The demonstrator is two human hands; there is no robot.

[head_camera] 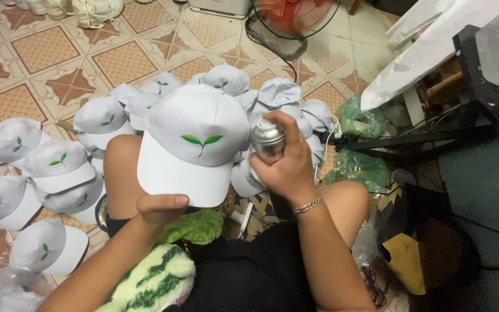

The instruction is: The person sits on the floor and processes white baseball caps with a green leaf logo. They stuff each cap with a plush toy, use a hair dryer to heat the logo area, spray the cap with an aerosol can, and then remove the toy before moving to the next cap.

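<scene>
**Head view: cap held up, spray can levelled at its crown**

Left hand (160,209) closed on the brim edge of a white fabric baseball cap with a green two-leaf emblem (194,144), thumb on top, fingers hidden under the brim. Cap raised above the knees, brim toward the wearer, crown away, emblem facing the camera.

Right hand (284,164) wrapped around a small silver metal spray can (268,138), index finger arched over the top. Can upright, long axis near vertical, just beside the cap's right flank, nearly touching the crown. Nozzle direction hidden by the finger; cannot tell. Right wrist bent inward, carrying a chain bracelet (308,204); forearm rising from lower frame.

Heap of matching white caps (59,164) spread over the patterned tile floor (30,52) beyond the knees and to the left. Green plastic bags (356,167) to the right; red-bladed floor fan (295,14) at top.
</scene>
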